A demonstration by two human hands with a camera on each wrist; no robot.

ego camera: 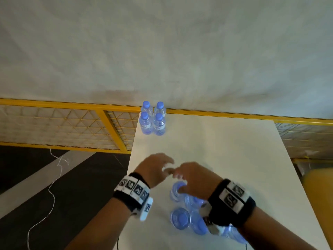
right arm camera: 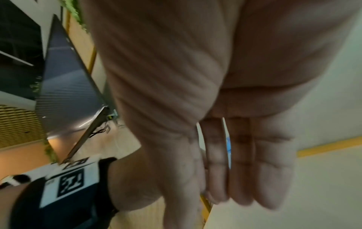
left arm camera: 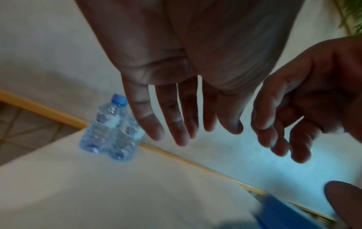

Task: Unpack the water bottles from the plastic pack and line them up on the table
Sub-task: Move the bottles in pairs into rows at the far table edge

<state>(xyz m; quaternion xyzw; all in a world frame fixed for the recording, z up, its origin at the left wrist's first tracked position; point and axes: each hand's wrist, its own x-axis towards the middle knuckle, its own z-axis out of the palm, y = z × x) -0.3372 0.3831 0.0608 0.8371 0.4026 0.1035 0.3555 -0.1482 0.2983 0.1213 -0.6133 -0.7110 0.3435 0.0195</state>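
Both hands, left [ego camera: 155, 168] and right [ego camera: 193, 179], hover spread and empty over the pack [ego camera: 189, 213], seemingly poised to lift another bottle.

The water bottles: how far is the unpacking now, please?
Done: four bottles stand upright at the far left corner of the table, in a two-by-two block rather than one line. In hand: nothing yet; the left hand and right hand hover with relaxed fingers over the pack. Left: several bottles remain in the pack near the front edge.
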